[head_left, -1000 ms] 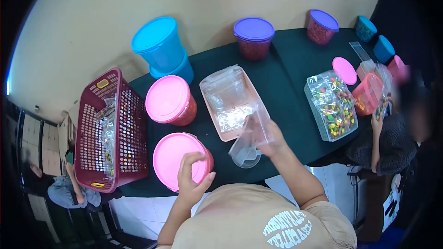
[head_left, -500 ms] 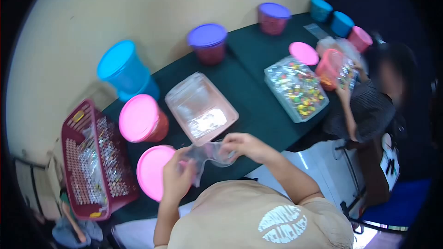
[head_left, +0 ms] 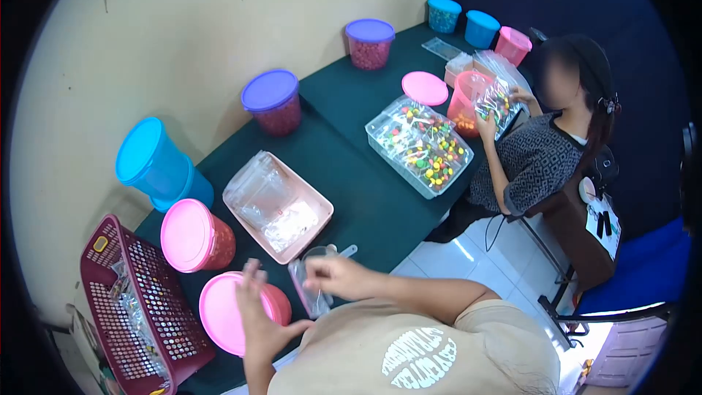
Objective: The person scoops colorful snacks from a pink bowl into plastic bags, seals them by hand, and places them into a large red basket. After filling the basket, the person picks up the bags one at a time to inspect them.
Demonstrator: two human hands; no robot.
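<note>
My right hand (head_left: pixel 338 278) pinches a clear plastic bag (head_left: pixel 313 298) close to my body, at the table's front edge. Just beyond those fingers a clear cup or scoop (head_left: pixel 317 252) with a pale handle is partly covered by the hand. My left hand (head_left: pixel 259 318) is spread with nothing in it, in front of a tub with a pink lid (head_left: pixel 219 313). A light pink tray (head_left: pixel 322 212) past my right hand holds a stack of clear plastic bags (head_left: pixel 259 189).
A maroon basket (head_left: pixel 139 285) with packed bags stands at the left. Behind are blue containers (head_left: pixel 157 161), another pink-lidded tub (head_left: pixel 194 238) and purple-lidded tubs (head_left: pixel 272 102). Rightward, a clear box of colourful candies (head_left: pixel 420 146) sits near a seated person (head_left: pixel 537 157) holding a filled bag.
My left hand has let go of the plastic bag and opened. The bag stays in my right hand, which has moved left and lower in view. The camera has turned rightward.
</note>
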